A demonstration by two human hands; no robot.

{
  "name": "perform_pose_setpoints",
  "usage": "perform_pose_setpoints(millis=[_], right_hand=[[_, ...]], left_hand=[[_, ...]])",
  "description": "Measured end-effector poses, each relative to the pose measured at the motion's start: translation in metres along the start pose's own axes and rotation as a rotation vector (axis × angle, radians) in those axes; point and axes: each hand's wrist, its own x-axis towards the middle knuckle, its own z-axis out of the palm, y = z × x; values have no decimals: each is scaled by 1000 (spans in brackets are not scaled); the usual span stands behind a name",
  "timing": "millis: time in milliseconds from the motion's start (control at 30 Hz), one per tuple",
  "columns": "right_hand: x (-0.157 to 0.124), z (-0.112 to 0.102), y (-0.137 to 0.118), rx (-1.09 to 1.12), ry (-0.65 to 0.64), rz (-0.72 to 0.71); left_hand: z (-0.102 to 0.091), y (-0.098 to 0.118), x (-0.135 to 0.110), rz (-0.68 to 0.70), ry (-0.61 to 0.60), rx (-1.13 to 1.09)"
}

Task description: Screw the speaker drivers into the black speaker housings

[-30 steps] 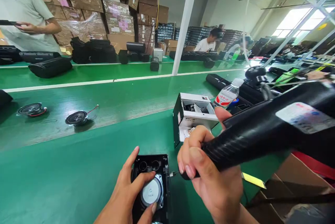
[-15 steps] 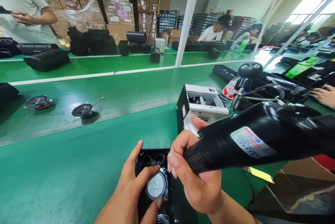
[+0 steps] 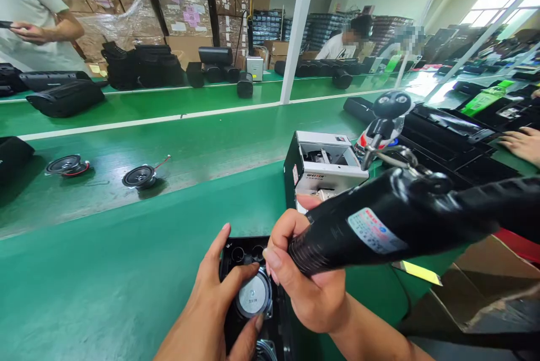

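Note:
Before me lies a black speaker housing [image 3: 236,246], partly covered by my hands, with round holes at its far end. A round speaker [image 3: 253,295] with a silver magnet sits inside it, and part of a second speaker [image 3: 265,351] shows nearer me. My left hand [image 3: 211,299] spans the first speaker, thumb and a finger against its rim, another finger stretched along the housing's edge. My right hand [image 3: 310,276] is wrapped round a black electric screwdriver [image 3: 337,237], which slants over the housing's right side. Its tip is hidden behind my fingers.
Behind the screwdriver stands a white and black WEIXIN box [image 3: 324,170]. Two loose speakers [image 3: 141,176] lie on the green belt to the left. Black housings [image 3: 447,130] and a co-worker's hand [image 3: 523,144] are at right. An open carton [image 3: 476,288] is at lower right.
My right hand and the screwdriver have shifted slightly left. The two loose speakers on the belt have moved a little to the right. My left hand stays on the speaker.

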Motion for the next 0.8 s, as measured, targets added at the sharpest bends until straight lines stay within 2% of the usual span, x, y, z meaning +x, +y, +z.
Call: perform_pose_setpoints(millis=[133, 267, 567, 700, 800], right_hand=[[3, 3, -2, -80, -53, -56], [13, 10, -6, 61, 25, 25], [14, 11, 1, 249, 2, 104], [13, 13, 1, 242, -7, 138], [11, 14, 2, 152, -22, 206]], left_hand=[[6, -1, 0, 15, 18, -38], [9, -6, 1, 35, 57, 12], [9, -10, 1, 104, 53, 42], [9, -12, 4, 64, 86, -27], [7, -17, 6, -47, 79, -65]])
